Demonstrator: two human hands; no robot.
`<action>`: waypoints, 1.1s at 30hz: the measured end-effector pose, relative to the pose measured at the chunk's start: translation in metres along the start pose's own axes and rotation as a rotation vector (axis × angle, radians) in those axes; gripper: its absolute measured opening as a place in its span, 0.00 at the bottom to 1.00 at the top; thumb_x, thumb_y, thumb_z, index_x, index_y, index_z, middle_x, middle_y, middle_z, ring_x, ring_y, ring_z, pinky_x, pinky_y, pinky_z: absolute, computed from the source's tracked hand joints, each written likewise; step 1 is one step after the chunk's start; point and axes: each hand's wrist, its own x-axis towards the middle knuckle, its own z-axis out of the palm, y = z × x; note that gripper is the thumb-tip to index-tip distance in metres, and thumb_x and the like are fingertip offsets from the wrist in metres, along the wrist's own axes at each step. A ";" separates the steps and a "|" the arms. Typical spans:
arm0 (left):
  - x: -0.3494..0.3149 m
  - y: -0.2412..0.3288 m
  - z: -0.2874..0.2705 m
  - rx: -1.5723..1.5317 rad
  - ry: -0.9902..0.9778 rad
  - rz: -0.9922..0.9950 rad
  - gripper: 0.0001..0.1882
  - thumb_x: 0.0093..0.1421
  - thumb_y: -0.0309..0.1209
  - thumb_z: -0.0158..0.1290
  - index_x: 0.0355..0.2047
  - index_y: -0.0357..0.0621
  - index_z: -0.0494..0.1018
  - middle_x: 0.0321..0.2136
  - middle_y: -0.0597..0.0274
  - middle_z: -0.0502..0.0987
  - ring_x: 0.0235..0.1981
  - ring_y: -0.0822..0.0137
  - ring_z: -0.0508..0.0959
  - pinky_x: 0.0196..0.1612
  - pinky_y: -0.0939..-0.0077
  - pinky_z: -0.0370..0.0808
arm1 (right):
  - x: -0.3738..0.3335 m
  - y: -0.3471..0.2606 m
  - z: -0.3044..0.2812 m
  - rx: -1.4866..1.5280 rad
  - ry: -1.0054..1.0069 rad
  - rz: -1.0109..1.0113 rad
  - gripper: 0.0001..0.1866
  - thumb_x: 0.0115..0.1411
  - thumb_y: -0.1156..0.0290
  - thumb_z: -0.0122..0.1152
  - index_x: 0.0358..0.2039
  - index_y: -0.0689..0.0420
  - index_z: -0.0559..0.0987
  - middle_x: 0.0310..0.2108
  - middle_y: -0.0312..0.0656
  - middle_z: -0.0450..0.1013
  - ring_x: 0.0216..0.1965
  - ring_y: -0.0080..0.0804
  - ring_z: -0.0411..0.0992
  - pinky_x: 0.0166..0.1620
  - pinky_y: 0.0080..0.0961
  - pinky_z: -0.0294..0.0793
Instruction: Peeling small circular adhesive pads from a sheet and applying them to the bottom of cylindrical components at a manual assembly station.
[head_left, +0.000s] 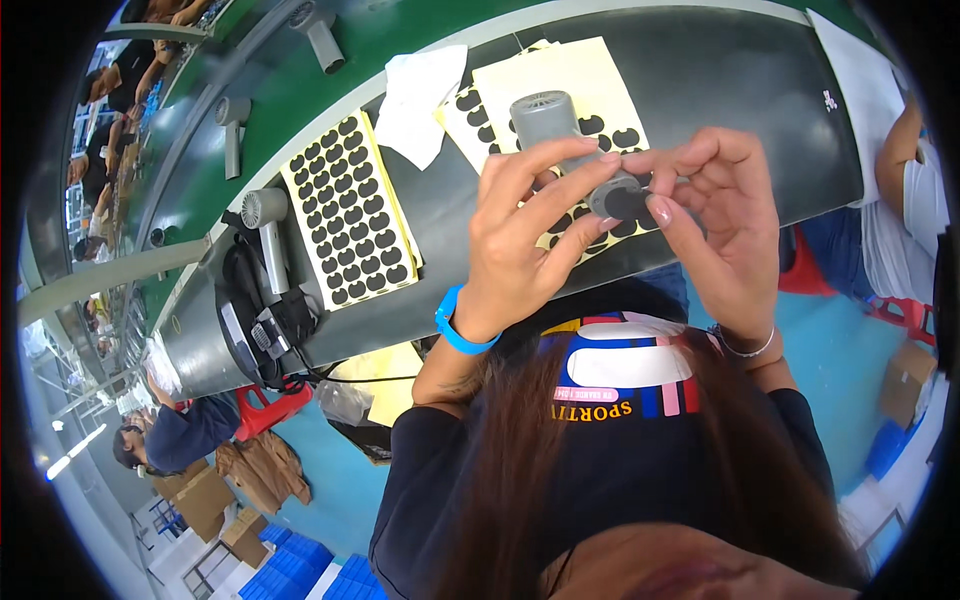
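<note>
Head view: two bare hands met close together above a dark tabletop [720,80], both at one grey device [540,122].
Grey device: it was held up in front of the person's chest, its round grille head toward the far side of the table and its handle slanting back to the near right.
Dark disc [625,199]: it sat at the near end of the handle, between the two hands; whether it was fully stuck down could not be told.
Left hand [525,220]: closed around the handle, fingers over the top and thumb below near the disc; a blue wristband [458,322] circled the wrist.
Right hand [728,200]: thumb and forefinger bent in narrowly at the disc's edge; whether they gripped it or only touched it could not be told.
Sheets beneath: pale sheets [600,70] with black rounded stickers lay under the device, partly covered by the hands.
Left stack: another sticker sheet [350,212] lay well apart from the hands, in rows of black shapes.
White paper [420,105]: it lay between the two groups of sheets.
Table's left end: a second grey device [264,208] lay beside a black bag [245,335].
Green belt [400,25]: further grey devices [322,45] lay on it.
</note>
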 end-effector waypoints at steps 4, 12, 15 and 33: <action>-0.003 -0.002 0.007 -0.427 -0.009 -0.153 0.22 0.48 0.20 0.61 0.47 0.36 0.76 0.47 0.51 0.75 0.40 0.67 0.77 0.36 0.80 0.76 | 0.000 -0.002 -0.002 0.005 -0.018 -0.008 0.17 0.58 0.88 0.51 0.45 0.60 0.61 0.37 0.42 0.67 0.47 0.29 0.70 0.45 0.20 0.69; -0.004 -0.006 0.006 -0.689 -0.061 -0.226 0.24 0.50 0.17 0.60 0.50 0.33 0.73 0.51 0.48 0.71 0.40 0.69 0.77 0.38 0.81 0.78 | 0.002 -0.004 -0.003 -0.035 -0.052 0.034 0.17 0.58 0.87 0.52 0.45 0.60 0.62 0.39 0.44 0.69 0.47 0.28 0.70 0.44 0.19 0.70; -0.003 -0.007 0.005 -0.756 -0.091 -0.258 0.24 0.51 0.18 0.60 0.50 0.32 0.72 0.52 0.48 0.70 0.39 0.68 0.77 0.38 0.81 0.78 | 0.003 -0.004 -0.004 -0.050 -0.054 0.035 0.17 0.57 0.87 0.52 0.44 0.60 0.62 0.39 0.44 0.69 0.47 0.28 0.70 0.44 0.20 0.70; -0.003 -0.006 0.008 -0.781 -0.043 -0.271 0.19 0.54 0.18 0.57 0.48 0.34 0.74 0.49 0.52 0.72 0.36 0.69 0.79 0.38 0.80 0.79 | 0.005 -0.011 -0.003 -0.127 -0.064 0.095 0.18 0.56 0.87 0.53 0.45 0.59 0.62 0.37 0.41 0.68 0.47 0.28 0.70 0.43 0.19 0.71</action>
